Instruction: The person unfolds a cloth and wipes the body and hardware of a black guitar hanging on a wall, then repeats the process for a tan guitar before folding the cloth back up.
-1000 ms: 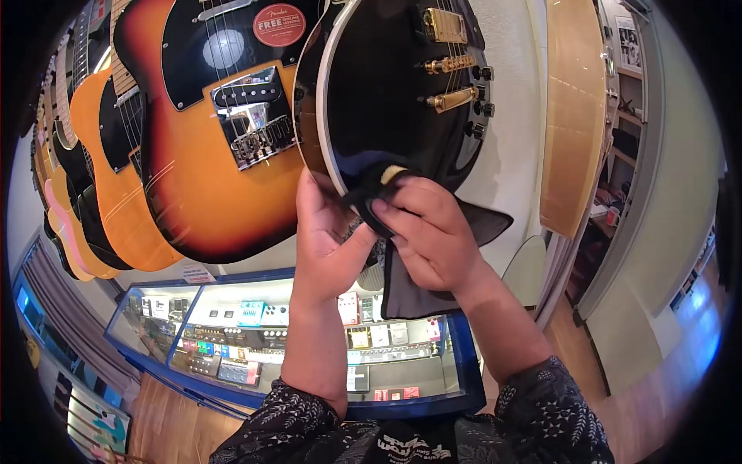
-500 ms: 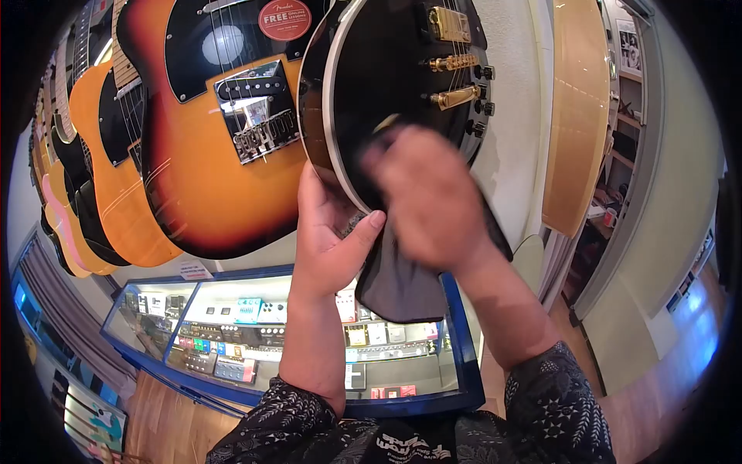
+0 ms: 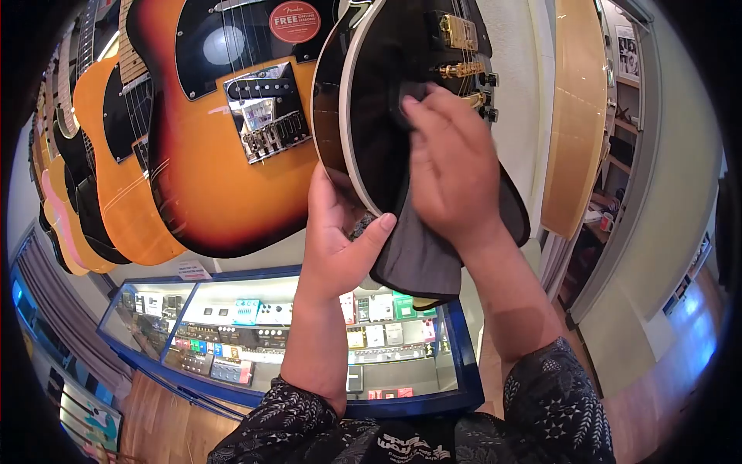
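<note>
A black guitar body [image 3: 379,100] with a pale edge and gold hardware hangs upright at the centre top. My left hand [image 3: 340,243] supports its lower rim, with the thumb along the pale edge. Bunched in my right hand [image 3: 456,166] is a dark cloth [image 3: 421,259], pressed on the black face beside the gold bridge. The cloth's grey and black folds hang below that hand. Left of the black guitar is a sunburst guitar [image 3: 209,162] with a red round sticker.
More guitars [image 3: 116,185] hang in a row at the left. Below stands a blue-framed glass case [image 3: 290,402] holding several pedals. A pale wall [image 3: 522,100] and a long wooden panel [image 3: 576,116] are at the right, with shelves beyond.
My right hand has moved up and slightly right with the cloth. The guitars and my left hand appear slightly farther right in the view.
</note>
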Motion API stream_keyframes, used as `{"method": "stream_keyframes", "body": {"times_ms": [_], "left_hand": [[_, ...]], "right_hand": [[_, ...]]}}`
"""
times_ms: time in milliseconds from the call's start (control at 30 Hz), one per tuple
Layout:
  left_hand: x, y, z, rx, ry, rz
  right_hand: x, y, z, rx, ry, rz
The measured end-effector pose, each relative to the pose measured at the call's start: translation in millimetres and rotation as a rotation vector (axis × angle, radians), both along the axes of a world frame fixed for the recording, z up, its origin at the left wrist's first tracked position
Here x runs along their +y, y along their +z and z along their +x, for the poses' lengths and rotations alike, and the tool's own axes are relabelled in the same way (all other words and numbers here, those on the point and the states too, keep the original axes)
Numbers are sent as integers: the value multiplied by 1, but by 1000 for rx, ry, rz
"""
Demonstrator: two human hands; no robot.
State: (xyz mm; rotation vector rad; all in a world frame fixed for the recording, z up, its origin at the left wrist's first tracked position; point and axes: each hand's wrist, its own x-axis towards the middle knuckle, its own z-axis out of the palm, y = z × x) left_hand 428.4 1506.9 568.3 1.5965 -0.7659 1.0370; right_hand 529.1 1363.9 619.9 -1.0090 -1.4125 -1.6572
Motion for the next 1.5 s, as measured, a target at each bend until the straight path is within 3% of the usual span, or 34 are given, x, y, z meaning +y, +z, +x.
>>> {"method": "stream_keyframes", "body": {"times_ms": [133,167,300,400,533,600,667,767,867,900,1000,1067,1133,1200,1233,1333,1467,1500], "left_hand": [[1,1,0,10,-26,-6],[0,2,-2,15,5,3],[4,-1,1,-16,-79,-12],[-3,2,-2,-4,1,-24],[0,-1,-2,10,-51,-36],[-1,1,-2,26,-35,-43],[0,-2,-2,28,-1,-31],[-1,0,-1,21,-48,-48],[-2,-2,-2,15,-58,-63],[-2,-4,-2,16,-56,-71],[-1,0,1,7,-54,-63],[0,1,-1,19,-41,-50],[0,-2,-3,27,-16,-49],[-1,-2,-3,30,-44,-74],[0,-1,-2,7,-44,-71],[0,0,-4,30,-5,-36],[0,0,-2,12,-61,-80],[1,1,-2,24,-30,-59]], "right_hand": [[-3,3,-5,-32,44,-90],[-4,6,-3,101,-31,23],[7,10,-19,-61,156,-115],[-1,22,-5,160,-14,100],[5,20,-17,-90,185,-126],[0,27,-6,40,-64,86],[5,29,-6,117,-4,151],[3,31,-20,-97,139,-54],[1,47,0,204,13,160],[6,47,-3,48,-56,173],[10,43,-25,-103,152,-27],[-2,53,-12,93,-86,71],[0,54,-11,177,-64,100],[6,48,-27,-89,126,-65],[5,51,-30,-96,110,-75],[7,70,1,148,-86,209],[11,61,-24,-107,23,78],[8,68,-12,-128,-87,165]]}}
